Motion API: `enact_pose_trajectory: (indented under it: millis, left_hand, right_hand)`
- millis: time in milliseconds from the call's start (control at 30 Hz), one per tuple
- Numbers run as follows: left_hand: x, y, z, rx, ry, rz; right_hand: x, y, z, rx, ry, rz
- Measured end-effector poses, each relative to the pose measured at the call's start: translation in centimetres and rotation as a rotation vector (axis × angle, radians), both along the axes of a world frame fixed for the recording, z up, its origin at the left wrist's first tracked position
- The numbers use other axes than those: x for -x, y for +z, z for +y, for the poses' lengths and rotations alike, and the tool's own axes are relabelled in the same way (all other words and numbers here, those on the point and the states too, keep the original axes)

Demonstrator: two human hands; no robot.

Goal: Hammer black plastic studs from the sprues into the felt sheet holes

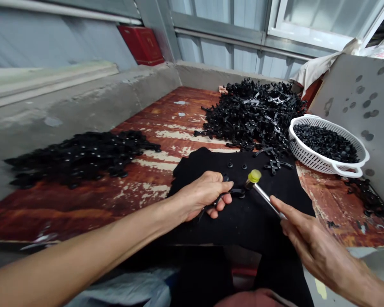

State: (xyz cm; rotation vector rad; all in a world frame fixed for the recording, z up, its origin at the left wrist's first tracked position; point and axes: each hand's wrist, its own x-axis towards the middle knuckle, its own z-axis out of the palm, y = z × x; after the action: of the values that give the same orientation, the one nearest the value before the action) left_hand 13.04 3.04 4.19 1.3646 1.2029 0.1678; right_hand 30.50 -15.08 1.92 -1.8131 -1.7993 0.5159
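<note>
Holding a black plastic part (234,193) and a yellow-tipped mallet (254,176) over black cloth (246,224)

The left hand (201,194) grips the part, the right hand (313,243) closes on the mallet's shaft; much remains: black lattice pieces (252,115) heaped on the tabletop (169,115), studs (326,143) filling a white basket (316,123), flat black pieces (80,157) further left.

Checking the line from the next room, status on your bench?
Left hand gripping black plastic part on black cloth. Right hand holding yellow-headed mallet, head beside the part. More black plastic parts piled beyond the cloth.
</note>
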Motion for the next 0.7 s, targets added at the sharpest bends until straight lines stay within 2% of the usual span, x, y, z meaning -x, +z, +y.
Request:
enact_pose_trajectory:
  millis: [67,167,233,367,400,467,533,567,633,667,700]
  left_hand:
    - [0.7,0.2,0.9,-0.148,-0.099,0.097]
    - [1.6,0.7,2.2,-0.534,-0.300,0.244]
    - [1.9,1.2,2.1,-0.781,-0.472,0.277]
    - [1.6,1.9,-1.2,-1.051,-0.825,0.206]
    - [1.5,1.9,-2.2,-1.082,-0.891,0.170]
    - [1.4,1.8,-3.7,-1.141,-0.936,0.100]
    - [1.4,1.5,-4.3,-1.237,-0.899,0.040]
    - [1.5,1.2,-4.3,-1.309,-0.837,0.017]
    - [1.6,0.4,-4.0,-1.446,-0.588,-0.031]
    - [1.7,-0.1,-3.8,-1.466,-0.410,-0.069]
    - [1.7,-0.6,-3.6,-1.419,-0.223,-0.117]
  right_hand:
    - [0.0,-0.2,-0.3,-0.009,-0.108,0.143]
    - [0.3,-0.5,-0.5,0.006,-0.244,0.447]
    - [0.6,-0.3,0.2,0.053,-0.291,0.646]
    - [1.4,0.6,2.8,0.104,-0.282,0.859]
    - [1.6,0.8,3.4,0.118,-0.253,0.914]
    - [2.2,1.0,4.5,0.153,-0.186,1.060]
    - [2.8,1.0,5.0,0.156,-0.152,1.173]
    - [3.1,0.9,5.1,0.139,-0.153,1.205]
    - [3.5,0.8,5.2,0.083,-0.175,1.249]
    - [3.7,0.7,5.2,0.054,-0.187,1.272]
    - [3.8,0.7,5.2,0.031,-0.196,1.292]
